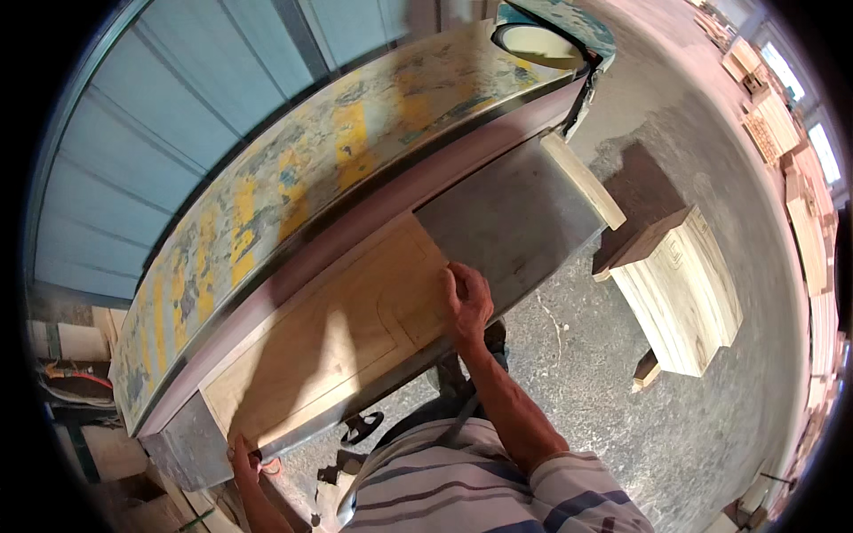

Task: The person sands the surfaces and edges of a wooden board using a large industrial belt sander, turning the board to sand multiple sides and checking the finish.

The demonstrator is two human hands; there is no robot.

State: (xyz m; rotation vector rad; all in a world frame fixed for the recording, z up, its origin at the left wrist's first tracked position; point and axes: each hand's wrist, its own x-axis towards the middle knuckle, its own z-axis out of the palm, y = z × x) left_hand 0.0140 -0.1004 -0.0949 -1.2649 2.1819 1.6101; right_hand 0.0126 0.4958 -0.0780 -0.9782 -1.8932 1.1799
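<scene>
At the left end of the one grey surface [188, 444], I have the left hand [242, 453] at the near left corner of the one pale wooden panel [329, 342]; its fingers are bent at the edge, but their undersides are hidden, so I cannot tell how far open they are or whether they grip. The panel lies flat on the surface, its long far edge along the one pinkish band [355, 242], which I judge to be an abrasive belt; contact along the full length cannot be confirmed. To do this step well, apply even pressure with both hands, keep the panel flat, hold the far edge parallel to the band, and keep all fingers clear of it. Below the near edge is one black handwheel [362, 428]. At the panel's right end I have the right hand [471, 302], fingers partly curled against that end; whether they pinch it or only push, I cannot tell. Further right, count one wooden bar [582, 182] across the surface's end, then one stack of pale boards [680, 306] on the floor; its individual boards cannot be counted reliably.
</scene>
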